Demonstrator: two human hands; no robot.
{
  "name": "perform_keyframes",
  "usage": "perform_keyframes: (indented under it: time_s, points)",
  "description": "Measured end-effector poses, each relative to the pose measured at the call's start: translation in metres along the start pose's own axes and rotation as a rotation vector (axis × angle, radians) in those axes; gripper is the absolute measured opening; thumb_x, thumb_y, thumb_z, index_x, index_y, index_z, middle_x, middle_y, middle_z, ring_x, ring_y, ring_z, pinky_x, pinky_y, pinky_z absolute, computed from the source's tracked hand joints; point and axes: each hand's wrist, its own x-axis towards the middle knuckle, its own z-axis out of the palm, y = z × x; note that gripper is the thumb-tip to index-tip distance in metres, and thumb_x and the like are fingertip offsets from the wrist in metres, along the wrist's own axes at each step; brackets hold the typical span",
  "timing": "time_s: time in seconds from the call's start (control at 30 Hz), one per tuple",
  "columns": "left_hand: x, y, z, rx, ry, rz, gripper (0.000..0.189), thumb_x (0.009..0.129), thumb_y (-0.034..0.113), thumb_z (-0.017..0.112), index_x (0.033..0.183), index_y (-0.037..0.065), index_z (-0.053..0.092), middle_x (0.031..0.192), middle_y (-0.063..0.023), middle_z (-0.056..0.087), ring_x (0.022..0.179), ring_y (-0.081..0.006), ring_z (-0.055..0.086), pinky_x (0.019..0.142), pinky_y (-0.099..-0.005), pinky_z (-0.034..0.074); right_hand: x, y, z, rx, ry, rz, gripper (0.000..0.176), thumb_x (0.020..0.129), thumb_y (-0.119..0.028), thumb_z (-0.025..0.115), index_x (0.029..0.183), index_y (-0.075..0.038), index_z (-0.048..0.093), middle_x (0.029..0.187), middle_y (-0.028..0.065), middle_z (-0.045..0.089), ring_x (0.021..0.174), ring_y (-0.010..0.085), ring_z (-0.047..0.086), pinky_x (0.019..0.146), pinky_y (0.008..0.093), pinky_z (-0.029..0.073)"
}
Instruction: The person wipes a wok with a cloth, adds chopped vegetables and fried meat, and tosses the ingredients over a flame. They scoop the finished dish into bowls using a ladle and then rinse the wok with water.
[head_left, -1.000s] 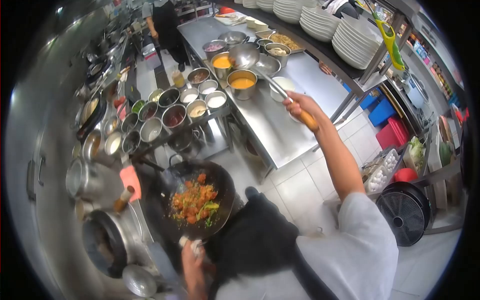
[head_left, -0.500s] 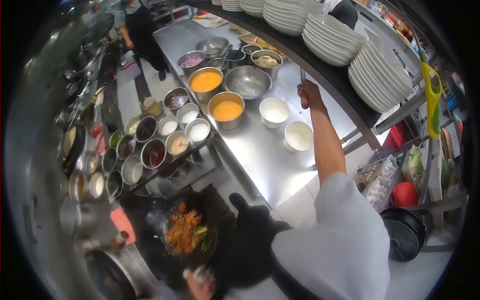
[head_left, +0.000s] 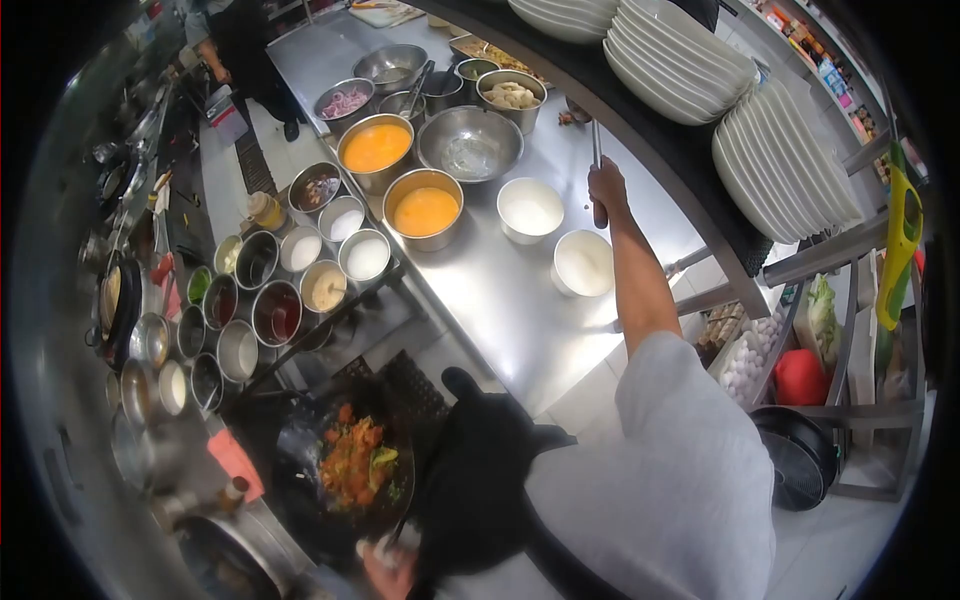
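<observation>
My right hand (head_left: 608, 190), on an outstretched arm, is wrapped round the wooden grip of a long metal-handled utensil (head_left: 597, 145). Its far end lies close to the shelf edge, and I cannot make out its head for certain. Low in the view my left hand (head_left: 388, 572) is closed on a whitish cloth (head_left: 392, 548) at the near rim of a black wok (head_left: 300, 470). Whether a wok handle is under the cloth is hidden. Chopped orange-red food with green bits (head_left: 358, 462) lies in the wok.
Metal pots of orange liquid (head_left: 424, 212), a steel bowl (head_left: 470, 145) and white tubs (head_left: 530, 210) stand on the steel counter (head_left: 480, 320). Sauce containers (head_left: 276, 312) sit beside the stove. A shelf with stacked white plates (head_left: 680, 60) overhangs. Another person (head_left: 235, 50) stands far left.
My view has shifted, so the counter items appear further left and higher. Both hands keep their grips. Dark bits near the utensil's far end now show beside the shelf.
</observation>
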Motion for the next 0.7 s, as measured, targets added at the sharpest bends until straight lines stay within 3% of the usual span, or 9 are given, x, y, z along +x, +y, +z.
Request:
perform_keyframes:
  time_s: [0.03, 0.17, 0.23, 0.27, 0.4, 0.47, 0.53, 0.63, 0.7]
  points:
    - [-0.004, 0.002, 0.002, -0.021, -0.016, -0.063, 0.03, 0.094, 0.032, 0.044, 0.071, 0.012, 0.042, 0.055, -0.0008, 0.039, 0.042, -0.0156, 0.037, 0.039, -0.0286, 0.029, 0.0, -0.002, 0.0, -0.096, 0.067, -0.038, 0.045, 0.095, -0.016, 0.047, 0.137, 0.0, 0.048, 0.077, 0.0176, 0.067, 0.054, 0.0257, 0.064, 0.053, 0.038, 0.052]
    - [0.012, 0.001, -0.026, -0.112, -0.117, -0.117, 0.028, 0.094, 0.031, 0.044, 0.074, 0.012, 0.043, 0.056, -0.0006, 0.04, 0.043, -0.0151, 0.038, 0.039, -0.0279, 0.03, -0.012, -0.006, -0.008, -0.049, 0.107, -0.043, 0.047, 0.094, -0.015, 0.046, 0.138, 0.002, 0.046, 0.074, 0.0174, 0.066, 0.053, 0.026, 0.064, 0.053, 0.0388, 0.052]
    - [0.026, 0.001, -0.042, 0.03, -0.197, 0.048, 0.026, 0.094, 0.03, 0.044, 0.076, 0.012, 0.044, 0.058, -0.0006, 0.04, 0.045, -0.0145, 0.039, 0.04, -0.0277, 0.03, -0.016, -0.007, -0.015, 0.142, 0.002, 0.027, 0.046, 0.094, -0.016, 0.046, 0.136, 0.004, 0.047, 0.071, 0.0181, 0.065, 0.052, 0.0266, 0.063, 0.053, 0.039, 0.052]
    - [0.022, 0.004, -0.041, 0.032, -0.202, 0.051, 0.026, 0.094, 0.03, 0.044, 0.076, 0.012, 0.044, 0.058, -0.0006, 0.04, 0.045, -0.0145, 0.039, 0.04, -0.0277, 0.03, -0.013, 0.002, -0.012, 0.309, -0.004, 0.008, 0.023, 0.095, -0.014, 0.048, 0.107, 0.004, 0.057, 0.062, 0.009, 0.055, 0.045, 0.0204, 0.054, 0.041, 0.0365, 0.045]
    - [0.022, 0.008, -0.053, 0.036, -0.162, 0.019, 0.022, 0.093, 0.028, 0.045, 0.078, 0.011, 0.045, 0.06, -0.0018, 0.043, 0.047, -0.0143, 0.042, 0.042, -0.0281, 0.033, 0.012, 0.013, -0.001, 0.223, -0.042, -0.002, 0.017, 0.095, -0.014, 0.048, 0.087, 0.001, 0.054, 0.059, 0.0081, 0.053, 0.046, 0.0205, 0.054, 0.042, 0.0374, 0.045]
    - [0.032, 0.008, -0.065, 0.119, -0.203, 0.07, 0.022, 0.093, 0.027, 0.045, 0.079, 0.011, 0.046, 0.06, -0.0023, 0.045, 0.048, -0.0145, 0.044, 0.043, -0.0283, 0.035, 0.016, 0.009, 0.0, 0.212, -0.067, 0.028, 0.017, 0.095, -0.013, 0.048, 0.086, 0.0, 0.054, 0.059, 0.0083, 0.053, 0.046, 0.0205, 0.054, 0.043, 0.0374, 0.045]
    - [0.039, 0.007, -0.074, 0.272, -0.074, 0.097, 0.023, 0.094, 0.028, 0.045, 0.081, 0.009, 0.048, 0.062, -0.0037, 0.048, 0.05, -0.015, 0.047, 0.044, -0.0279, 0.037, 0.014, 0.0, -0.002, 0.2, -0.09, 0.056, 0.017, 0.095, -0.013, 0.049, 0.085, 0.0, 0.054, 0.059, 0.0085, 0.053, 0.047, 0.0206, 0.054, 0.044, 0.0373, 0.045]
    - [0.023, 0.011, -0.062, 0.199, -0.113, 0.058, 0.025, 0.094, 0.03, 0.046, 0.082, 0.008, 0.05, 0.063, -0.0048, 0.05, 0.051, -0.0155, 0.048, 0.045, -0.0276, 0.038, -0.002, -0.008, -0.015, 0.502, -0.177, 0.02, 0.015, 0.095, -0.014, 0.05, 0.088, -0.001, 0.054, 0.061, 0.0085, 0.053, 0.047, 0.0182, 0.052, 0.044, 0.0343, 0.044]
    - [0.023, 0.009, -0.059, 0.163, -0.08, 0.037, 0.025, 0.094, 0.03, 0.046, 0.082, 0.009, 0.049, 0.063, -0.0049, 0.05, 0.051, -0.0156, 0.048, 0.045, -0.0276, 0.038, -0.008, -0.006, -0.022, 0.796, -0.239, 0.159, 0.015, 0.096, -0.014, 0.049, 0.091, -0.001, 0.053, 0.064, 0.0079, 0.053, 0.048, 0.0158, 0.049, 0.044, 0.0312, 0.043]
